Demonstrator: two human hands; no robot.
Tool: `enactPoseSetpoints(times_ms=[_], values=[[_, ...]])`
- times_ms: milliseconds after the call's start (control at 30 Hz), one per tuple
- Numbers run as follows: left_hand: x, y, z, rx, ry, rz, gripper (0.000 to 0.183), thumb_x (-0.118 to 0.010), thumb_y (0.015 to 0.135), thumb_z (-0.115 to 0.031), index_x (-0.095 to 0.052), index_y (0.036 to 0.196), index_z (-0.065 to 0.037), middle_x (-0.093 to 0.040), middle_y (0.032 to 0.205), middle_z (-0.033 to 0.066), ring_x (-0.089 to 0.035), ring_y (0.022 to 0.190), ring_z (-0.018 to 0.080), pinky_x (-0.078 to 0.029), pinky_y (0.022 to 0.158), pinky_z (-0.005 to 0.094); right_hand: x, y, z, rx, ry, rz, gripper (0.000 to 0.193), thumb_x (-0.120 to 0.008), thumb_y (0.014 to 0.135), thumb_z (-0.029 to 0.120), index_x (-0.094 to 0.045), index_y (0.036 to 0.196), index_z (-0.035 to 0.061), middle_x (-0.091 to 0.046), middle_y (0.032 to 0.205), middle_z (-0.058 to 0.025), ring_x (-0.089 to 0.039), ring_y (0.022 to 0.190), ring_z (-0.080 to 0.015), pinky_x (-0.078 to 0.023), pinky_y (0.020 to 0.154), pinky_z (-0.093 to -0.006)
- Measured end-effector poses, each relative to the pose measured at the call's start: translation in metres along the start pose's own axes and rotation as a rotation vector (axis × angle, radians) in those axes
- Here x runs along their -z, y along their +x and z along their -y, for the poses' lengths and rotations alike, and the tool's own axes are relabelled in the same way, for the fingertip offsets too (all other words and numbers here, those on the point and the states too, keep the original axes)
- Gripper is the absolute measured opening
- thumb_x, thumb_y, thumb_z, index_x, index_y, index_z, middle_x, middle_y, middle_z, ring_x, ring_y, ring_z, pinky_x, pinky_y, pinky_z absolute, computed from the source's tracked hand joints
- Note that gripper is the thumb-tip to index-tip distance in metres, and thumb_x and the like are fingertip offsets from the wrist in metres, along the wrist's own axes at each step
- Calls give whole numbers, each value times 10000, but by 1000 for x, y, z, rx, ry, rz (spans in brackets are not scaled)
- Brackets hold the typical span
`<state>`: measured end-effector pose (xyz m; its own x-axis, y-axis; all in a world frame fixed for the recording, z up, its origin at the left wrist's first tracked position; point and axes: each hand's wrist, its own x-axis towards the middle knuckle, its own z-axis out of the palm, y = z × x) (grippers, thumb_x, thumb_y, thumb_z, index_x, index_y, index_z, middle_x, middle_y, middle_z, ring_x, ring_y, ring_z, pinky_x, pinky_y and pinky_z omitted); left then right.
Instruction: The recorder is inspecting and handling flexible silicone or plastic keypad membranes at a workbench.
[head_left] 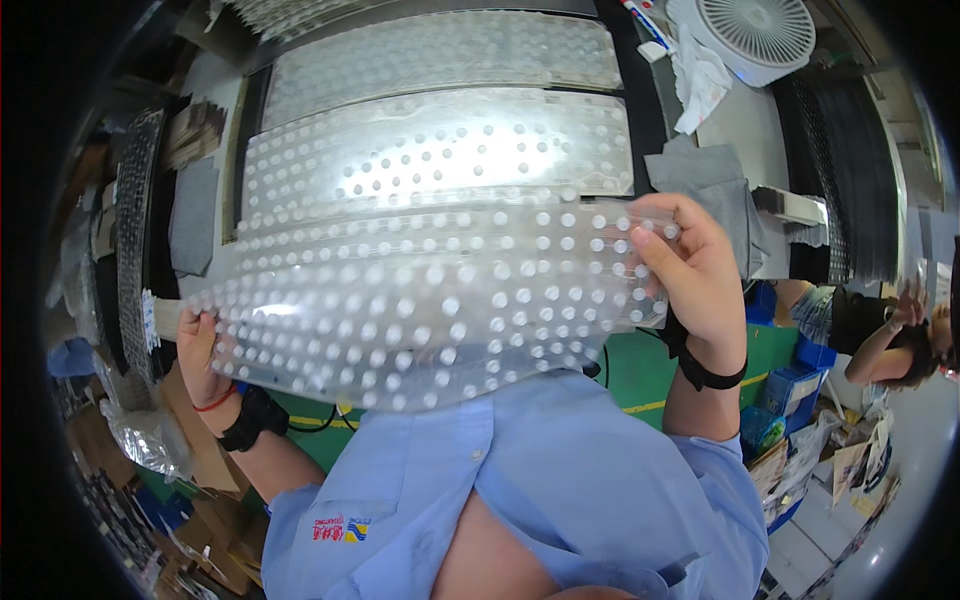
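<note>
A clear, flexible plastic sheet [450,300] covered with rows of round whitish dots stretches between my two hands, sagging toward my body. At its left end, my left hand [200,350] pinches the edge. My right hand [690,265] grips the opposite end, thumb on top. Beyond the sheet lies a shiny metal plate [440,150] with rows of round spots, partly hidden by the sheet. Farther back is another dotted plate [450,55]. Both plates rest flat on the dark work surface.
A white fan [757,35] stands at the far right beside crumpled white tissue [700,80]. Grey cloths lie at the right [705,180] and left [193,215]. Blue bins [797,390] are on the right, near the green floor [640,375]. Another person's arm [880,345] shows at far right.
</note>
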<state>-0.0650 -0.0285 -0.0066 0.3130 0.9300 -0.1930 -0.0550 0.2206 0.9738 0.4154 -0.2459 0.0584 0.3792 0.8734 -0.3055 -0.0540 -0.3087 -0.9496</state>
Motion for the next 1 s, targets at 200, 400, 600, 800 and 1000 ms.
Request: enactPoseSetpoints(times_ms=[200, 400, 600, 800, 1000], values=[[15, -9, -10, -29, 69, -19, 141, -548, 964, -114, -540, 1081, -35, -606, 910, 40, -543, 693, 79, -433, 597, 206, 17, 5, 2, 92, 142, 22, 184, -598, 920, 58, -602, 1099, 16, -649, 912, -27, -618, 779, -60, -480, 566, -195], [-9, -3, -9, -45, -4, -107, 176, -541, 966, -120, -537, 1114, -26, -608, 884, 28, -531, 645, 57, -411, 567, 180, 47, 19, 3, 238, 299, -8, 201, -605, 923, 65, -591, 1117, 15, -651, 946, -57, -616, 789, -85, -510, 626, -222], [-34, 8, -14, 71, 119, 79, 158, -532, 968, -122, -538, 1088, -18, -648, 942, 56, -586, 680, 51, -467, 598, 177, 64, 31, 12, 347, 315, -227, 208, -597, 941, 111, -582, 1134, 36, -632, 976, -74, -622, 765, -113, -534, 654, -254], [-46, 8, -25, 27, 249, 70, 310, -502, 990, -156, -515, 1255, 2, -633, 984, 52, -572, 795, 62, -465, 691, 203, 61, 37, 18, 357, 410, -247, 208, -583, 948, 112, -572, 1144, 45, -653, 951, -72, -636, 776, -129, -531, 692, -251], [-57, 20, -50, -198, 150, 118, 442, -483, 998, -242, -450, 1365, 2, -593, 1093, 37, -526, 870, 75, -423, 746, 216, 44, 39, 12, 207, 367, -68, 224, -579, 944, 89, -556, 1160, 35, -654, 946, -104, -638, 742, -127, -545, 633, -260]])
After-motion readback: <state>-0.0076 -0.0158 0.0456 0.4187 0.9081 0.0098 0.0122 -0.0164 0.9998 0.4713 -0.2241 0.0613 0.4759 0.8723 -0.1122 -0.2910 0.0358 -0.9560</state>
